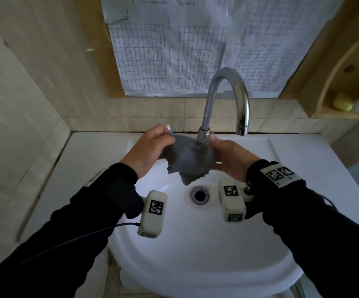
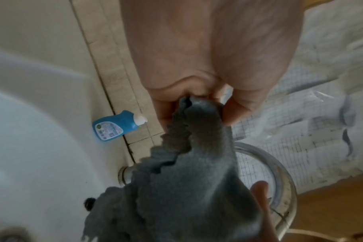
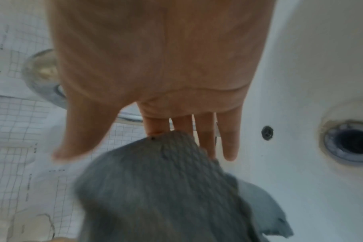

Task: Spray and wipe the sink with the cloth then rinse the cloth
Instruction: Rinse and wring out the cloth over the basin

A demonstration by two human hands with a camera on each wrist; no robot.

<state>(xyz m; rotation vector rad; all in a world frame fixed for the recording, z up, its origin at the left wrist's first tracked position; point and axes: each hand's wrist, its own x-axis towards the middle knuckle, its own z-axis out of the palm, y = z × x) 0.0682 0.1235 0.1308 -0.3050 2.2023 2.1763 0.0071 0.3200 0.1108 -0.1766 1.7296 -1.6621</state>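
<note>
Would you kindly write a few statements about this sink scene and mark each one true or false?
1. The left hand pinches the cloth. True.
2. The cloth lies flat in the bottom of the sink. False: it is held up above the drain, between both hands.
3. The right hand has its fingers straight against the cloth. True.
4. Water is pouring from the tap. False: no stream shows at its spout.
5. A blue bottle stands on the sink's back ledge by the tiled wall. True.
6. A red sponge sits on the shelf at the right. False: what sits there is a yellow object.
</note>
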